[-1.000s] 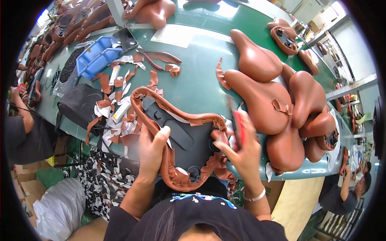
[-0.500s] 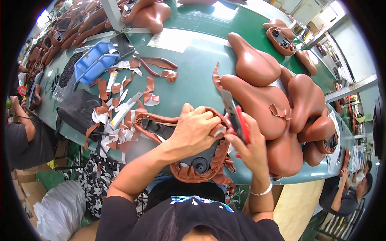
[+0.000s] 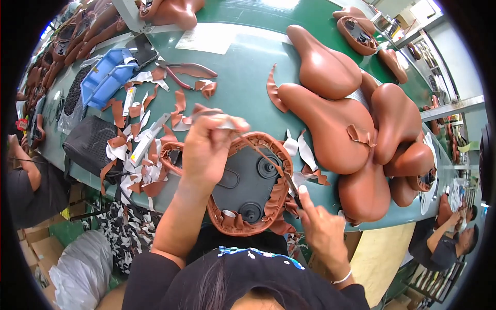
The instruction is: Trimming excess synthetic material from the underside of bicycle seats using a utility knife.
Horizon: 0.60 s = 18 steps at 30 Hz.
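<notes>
An upturned bicycle saddle (image 3: 290,155) lies at the table's near edge, its brown cover folded over the rim around a dark plastic base (image 3: 243,178). My left hand (image 3: 209,147) is closed above its left side, pinching a thin brown strip of trimmed cover (image 3: 261,153), which stretches taut toward the right rim. My right hand (image 3: 323,230) grips a utility knife (image 3: 293,190) with its blade against the right rim, where the strip meets the cover. Most of the knife's handle is hidden in that hand. Ragged cover scraps (image 3: 282,226) hang from the saddle's lower right edge.
Several finished brown saddles (image 3: 330,129) are heaped on the right. Brown and white scraps (image 3: 150,175), red-handled pliers (image 3: 178,77), another knife (image 3: 150,139), a blue bin (image 3: 108,77) and a black mesh bag (image 3: 93,147) lie left. Other people work at both sides.
My left hand has moved left and up, drawing the strip away from the rim. My right hand has lowered, bringing the knife from raised above the saddle down to its right rim.
</notes>
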Tool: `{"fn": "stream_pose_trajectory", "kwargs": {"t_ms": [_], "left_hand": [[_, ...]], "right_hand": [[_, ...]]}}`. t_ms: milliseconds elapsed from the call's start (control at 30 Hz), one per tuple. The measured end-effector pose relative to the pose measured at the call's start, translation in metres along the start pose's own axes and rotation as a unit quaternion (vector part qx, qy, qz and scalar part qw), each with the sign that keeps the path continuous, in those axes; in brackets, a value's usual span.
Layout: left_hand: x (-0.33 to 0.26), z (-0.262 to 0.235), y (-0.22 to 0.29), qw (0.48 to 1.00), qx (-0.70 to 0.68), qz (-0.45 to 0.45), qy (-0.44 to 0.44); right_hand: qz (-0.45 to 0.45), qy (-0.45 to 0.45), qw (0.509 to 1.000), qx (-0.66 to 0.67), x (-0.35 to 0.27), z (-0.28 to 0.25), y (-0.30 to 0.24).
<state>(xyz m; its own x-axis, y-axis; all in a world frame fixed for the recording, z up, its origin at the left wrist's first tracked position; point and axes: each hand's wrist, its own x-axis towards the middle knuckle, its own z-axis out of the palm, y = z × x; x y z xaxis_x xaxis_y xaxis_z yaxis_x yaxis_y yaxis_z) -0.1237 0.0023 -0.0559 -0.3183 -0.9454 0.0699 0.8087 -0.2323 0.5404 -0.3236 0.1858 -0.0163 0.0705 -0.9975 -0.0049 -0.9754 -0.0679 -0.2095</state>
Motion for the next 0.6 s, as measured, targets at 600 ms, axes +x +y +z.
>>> {"fn": "stream_pose_trajectory", "kwargs": {"t_ms": [600], "left_hand": [[0.020,0.003,0.022,0.958,0.265,-0.005,0.111]], "right_hand": [[-0.045,-0.038,0.992,-0.111,0.070,-0.049,0.015]]}}
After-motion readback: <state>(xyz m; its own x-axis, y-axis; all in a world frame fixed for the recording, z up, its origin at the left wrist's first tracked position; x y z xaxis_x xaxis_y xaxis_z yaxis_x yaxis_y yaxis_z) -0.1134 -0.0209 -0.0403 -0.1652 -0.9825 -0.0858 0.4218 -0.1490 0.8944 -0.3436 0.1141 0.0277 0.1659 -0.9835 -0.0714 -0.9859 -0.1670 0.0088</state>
